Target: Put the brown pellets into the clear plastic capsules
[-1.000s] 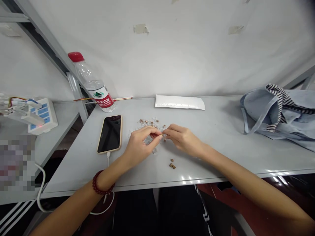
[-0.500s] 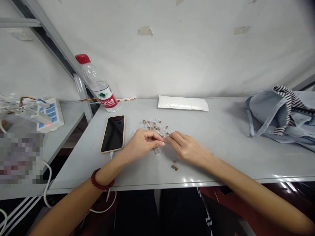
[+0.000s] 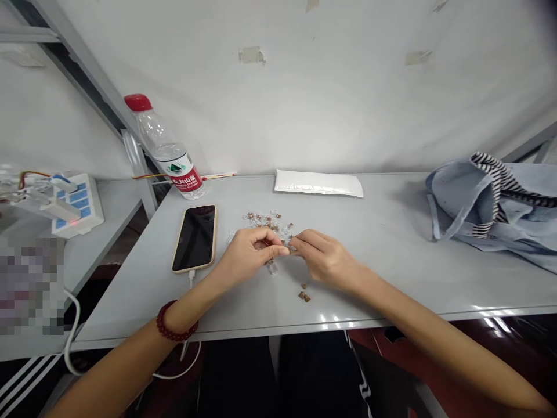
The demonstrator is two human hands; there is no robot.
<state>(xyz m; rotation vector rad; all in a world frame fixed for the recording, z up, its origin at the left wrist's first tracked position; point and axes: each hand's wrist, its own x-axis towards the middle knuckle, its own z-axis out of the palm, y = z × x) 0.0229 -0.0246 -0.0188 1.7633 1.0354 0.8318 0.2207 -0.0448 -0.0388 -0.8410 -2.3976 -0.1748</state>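
Note:
My left hand [image 3: 255, 249] is closed in a pinch of thumb and forefinger, over the front of a pile of tiny clear bottles with brown cork-like stoppers [image 3: 272, 220]. Facing it, my right hand [image 3: 324, 255] is also pinched, its fingertips almost meeting the left thumb. Whatever lies between the fingertips is too small and covered to make out. One tiny clear bottle [image 3: 272, 267] lies just below my left fingers. Several small brown pieces [image 3: 304, 295] rest on the table in front of my right hand.
A charging phone [image 3: 195, 238] lies left of my left hand, with a water bottle [image 3: 185, 171] behind it. A white padded packet [image 3: 319, 183] is at the wall. A light blue cloth bag [image 3: 461, 197] sits at the right, and a power strip [image 3: 80, 206] at the far left.
The whole view has shifted slightly, so things appear a little further left. Both hands keep their pinched pose, fingertips close together.

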